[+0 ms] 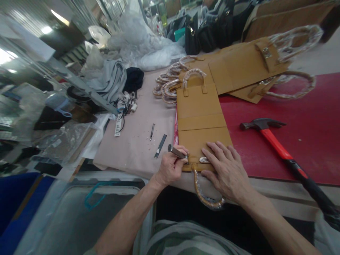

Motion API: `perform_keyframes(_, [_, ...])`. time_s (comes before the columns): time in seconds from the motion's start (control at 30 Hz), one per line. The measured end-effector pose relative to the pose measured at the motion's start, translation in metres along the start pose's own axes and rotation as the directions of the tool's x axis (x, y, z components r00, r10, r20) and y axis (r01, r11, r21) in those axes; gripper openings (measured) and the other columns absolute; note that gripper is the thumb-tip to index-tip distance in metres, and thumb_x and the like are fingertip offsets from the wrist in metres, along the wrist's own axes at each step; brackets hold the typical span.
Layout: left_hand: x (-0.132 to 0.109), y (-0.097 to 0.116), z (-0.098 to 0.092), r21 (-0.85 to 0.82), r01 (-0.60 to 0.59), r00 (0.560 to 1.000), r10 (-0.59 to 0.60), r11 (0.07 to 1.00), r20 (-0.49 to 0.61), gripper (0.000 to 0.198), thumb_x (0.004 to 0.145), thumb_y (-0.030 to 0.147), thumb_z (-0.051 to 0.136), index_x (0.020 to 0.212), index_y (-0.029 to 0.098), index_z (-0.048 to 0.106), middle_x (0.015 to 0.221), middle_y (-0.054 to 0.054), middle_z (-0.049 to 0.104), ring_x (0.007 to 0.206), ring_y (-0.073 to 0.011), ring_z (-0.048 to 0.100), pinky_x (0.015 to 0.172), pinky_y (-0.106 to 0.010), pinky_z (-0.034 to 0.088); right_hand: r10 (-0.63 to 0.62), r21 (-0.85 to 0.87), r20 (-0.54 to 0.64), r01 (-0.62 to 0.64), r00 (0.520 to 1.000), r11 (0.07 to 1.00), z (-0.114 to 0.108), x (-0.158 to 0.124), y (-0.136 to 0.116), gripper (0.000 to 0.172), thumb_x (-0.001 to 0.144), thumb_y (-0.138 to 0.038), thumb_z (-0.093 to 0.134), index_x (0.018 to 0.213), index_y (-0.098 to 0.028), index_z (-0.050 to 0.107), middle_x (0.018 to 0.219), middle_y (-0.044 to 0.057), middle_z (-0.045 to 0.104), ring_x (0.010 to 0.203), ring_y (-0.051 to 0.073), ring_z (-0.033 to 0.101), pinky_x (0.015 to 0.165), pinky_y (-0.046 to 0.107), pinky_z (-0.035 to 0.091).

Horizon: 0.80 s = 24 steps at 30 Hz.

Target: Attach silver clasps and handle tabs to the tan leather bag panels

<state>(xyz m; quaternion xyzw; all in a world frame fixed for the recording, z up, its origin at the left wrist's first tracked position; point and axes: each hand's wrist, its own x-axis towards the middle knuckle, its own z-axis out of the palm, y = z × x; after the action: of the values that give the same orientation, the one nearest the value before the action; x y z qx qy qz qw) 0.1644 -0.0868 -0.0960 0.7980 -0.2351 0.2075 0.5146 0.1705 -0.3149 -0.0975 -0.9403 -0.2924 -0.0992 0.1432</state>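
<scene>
A tan handbag panel (201, 122) with plastic-wrapped handles at both ends lies across the table edge. My left hand (172, 165) is closed around a metal punch (175, 151), whose lower end meets the panel near the base of the near handle (205, 199). Fingers spread, my right hand (225, 166) lies flat on the panel beside a shiny wrapped metal fitting (204, 160). On the red mat to the right rests a claw hammer (276, 141), touched by neither hand.
More tan bag panels (239, 67) are stacked behind. A small metal rod (152, 131) and a flat dark tool (160, 146) lie left on the table. The red mat (313, 131) spreads to the right; a grey bin (79, 219) stands below left.
</scene>
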Motion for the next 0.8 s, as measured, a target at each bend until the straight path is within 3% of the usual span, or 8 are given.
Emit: perform_keyframes(0.8, [-0.0006, -0.0046, 0.0005, -0.024, 0.0, 0.999, 0.001, 1.0, 0.033, 0.008, 0.093, 0.019, 0.057, 0.099, 0.018, 0.061, 0.1, -0.009, 0.067, 0.095, -0.02, 0.067, 0.086, -0.037, 0.057, 0.005, -0.002, -0.009, -0.005, 1.0, 1.0, -0.0011, -0.0002, 0.0, 0.051, 0.093, -0.04, 0.059, 0.139, -0.019, 0.058, 0.152, 0.013, 0.05, 0.141, 0.036, 0.039, 0.116, 0.056, 0.03])
